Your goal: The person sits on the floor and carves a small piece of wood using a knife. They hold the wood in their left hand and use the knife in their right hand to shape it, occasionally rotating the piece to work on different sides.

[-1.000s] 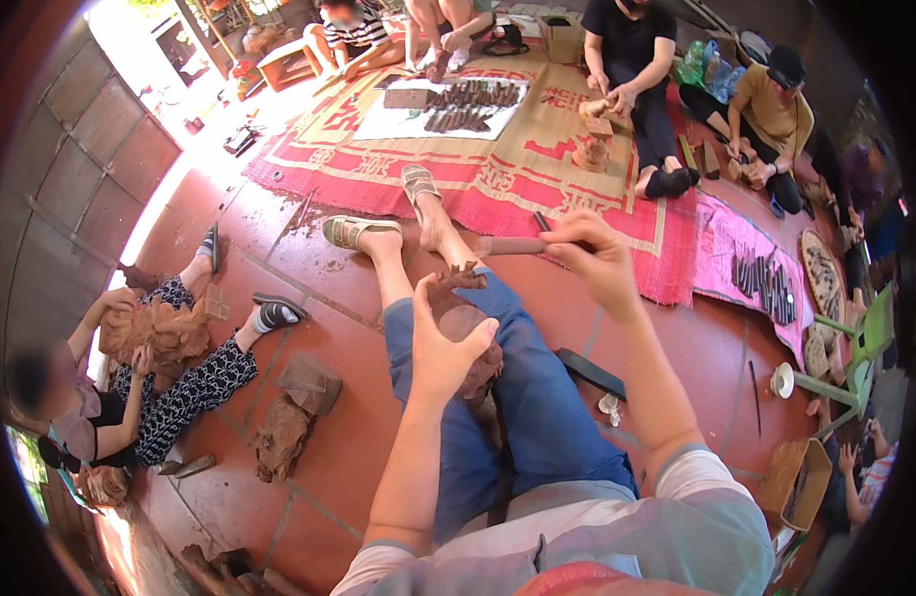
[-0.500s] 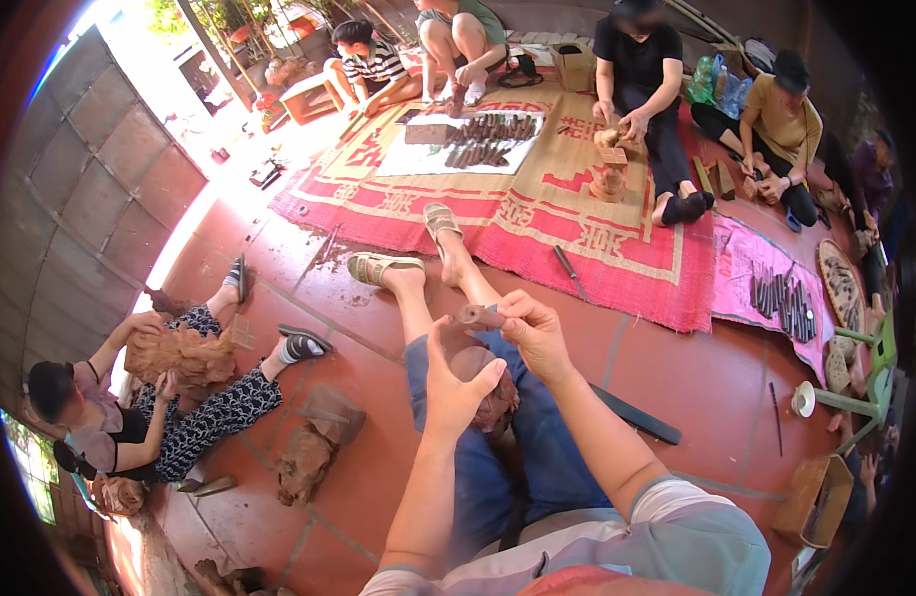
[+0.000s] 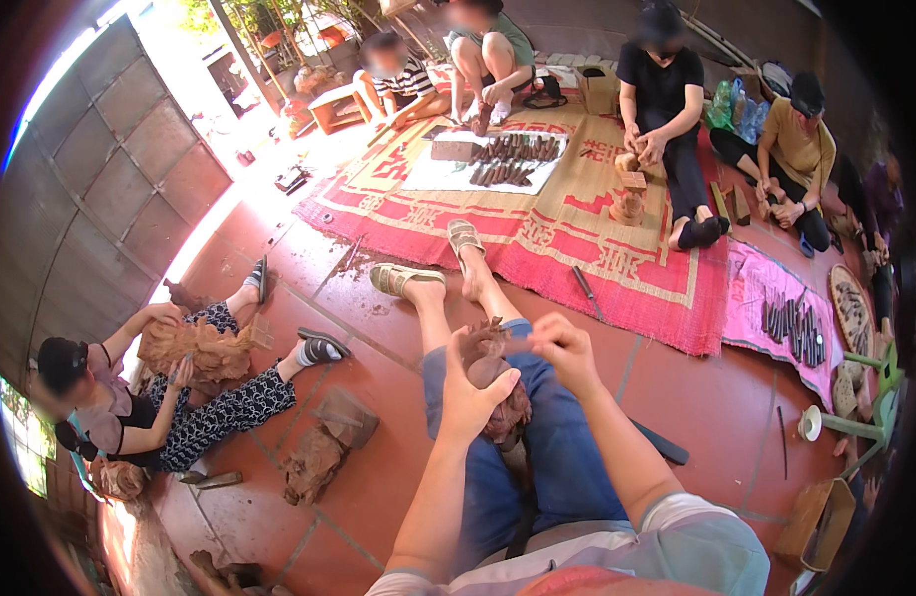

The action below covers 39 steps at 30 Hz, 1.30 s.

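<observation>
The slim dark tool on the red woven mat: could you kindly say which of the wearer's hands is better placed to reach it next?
Probably the right hand: it is nearer the slim dark tool, while the left hand grips the brown wooden carving. Blur hides whether the right holds anything.

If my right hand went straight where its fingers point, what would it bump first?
Your right hand would probably bump the brown carving in your left hand, though depth is unclear.
</observation>
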{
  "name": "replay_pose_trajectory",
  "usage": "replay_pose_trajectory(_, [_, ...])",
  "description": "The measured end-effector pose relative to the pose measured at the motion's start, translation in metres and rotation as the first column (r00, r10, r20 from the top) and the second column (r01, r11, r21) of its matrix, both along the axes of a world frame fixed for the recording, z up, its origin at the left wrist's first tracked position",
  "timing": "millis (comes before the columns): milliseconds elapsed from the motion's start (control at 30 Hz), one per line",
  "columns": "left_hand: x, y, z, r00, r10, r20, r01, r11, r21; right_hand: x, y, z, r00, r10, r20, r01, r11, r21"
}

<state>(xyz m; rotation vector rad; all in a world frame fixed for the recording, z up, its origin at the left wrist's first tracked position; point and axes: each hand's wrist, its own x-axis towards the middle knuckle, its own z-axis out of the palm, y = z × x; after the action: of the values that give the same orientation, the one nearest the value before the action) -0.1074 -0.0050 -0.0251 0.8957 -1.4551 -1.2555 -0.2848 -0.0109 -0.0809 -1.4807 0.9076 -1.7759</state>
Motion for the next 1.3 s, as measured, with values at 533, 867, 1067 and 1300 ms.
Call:
replay_pose_trajectory(533, [-0.006,0.001,0.006,1.0,0.024,0.014,-0.024,1.0,0.01,-0.008,0.028,0.005,0.993,-0.118,-0.007,0.118,0.985,0.127])
replay_pose_trajectory(867, [0.004,-0.007,-0.026,1.0,0.025,-0.012,-0.026,0.998,-0.053,0.012,0.014,0.022,0.996,-0.07,-0.051,0.072,0.997,0.04])
replay_pose_trajectory(1067, [0.007,0.0,-0.003,0.979,0.053,0.195,-0.053,0.999,-0.004,-0.005,0.029,0.025,0.962,-0.269,0.04,0.268,0.963,0.03])
replay_pose_trajectory(1300, [0.001,-0.001,-0.005,0.99,0.011,0.14,-0.016,0.999,0.031,-0.023,0.028,0.015,0.965,-0.166,0.203,0.131,0.976,0.172])
